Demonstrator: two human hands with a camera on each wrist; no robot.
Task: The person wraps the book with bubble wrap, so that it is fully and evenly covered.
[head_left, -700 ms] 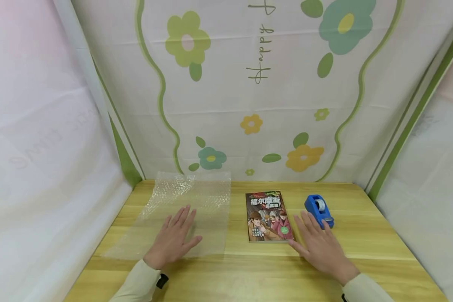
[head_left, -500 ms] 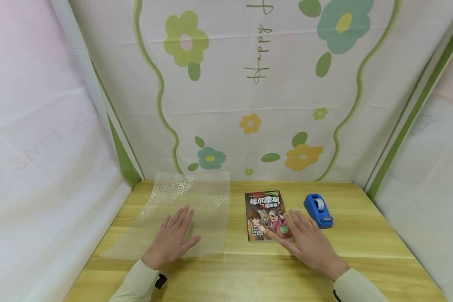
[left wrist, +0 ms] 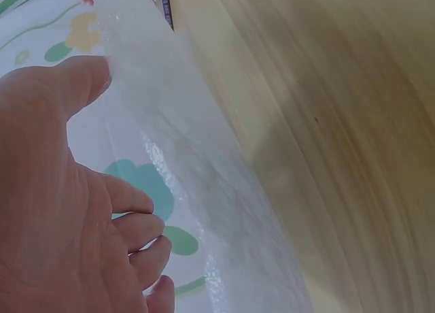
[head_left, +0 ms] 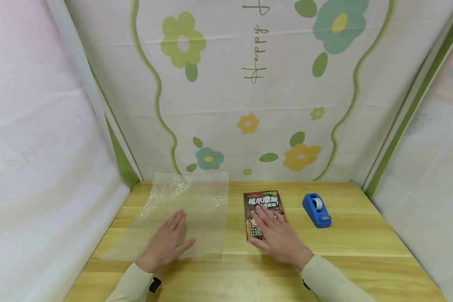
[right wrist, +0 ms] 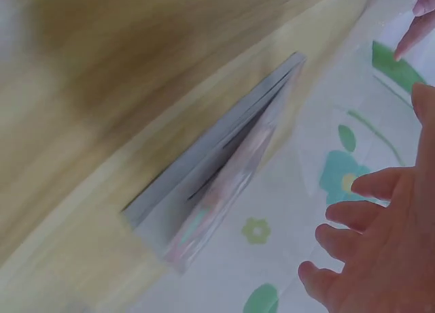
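My left hand [head_left: 164, 243] is spread over a sheet of clear bubble wrap [head_left: 207, 222], fingers straight and thumb out to the side. The left wrist view has that hand [left wrist: 61, 190] hovering over the wrap [left wrist: 217, 211], gripping nothing. On the right, my right hand [head_left: 277, 237] is held palm down above a comic-style paperback book [head_left: 262, 200] and hides much of its lower cover. In the right wrist view there is a gap between that hand [right wrist: 387, 245] and the book [right wrist: 224, 170], whose front cover gapes slightly from its pages.
A blue tape dispenser [head_left: 316, 212] with a white roll stands right of the book. The wood-grain table [head_left: 226, 277] ends at a flower-printed cloth [head_left: 226, 84] behind, and the wrap's far edge reaches up to it. Cloth walls [head_left: 41, 167] close both sides.
My right hand has moved left from beside the tape dispenser to over the book. The left hand has shifted only slightly left. Wrap, book and dispenser lie as before.
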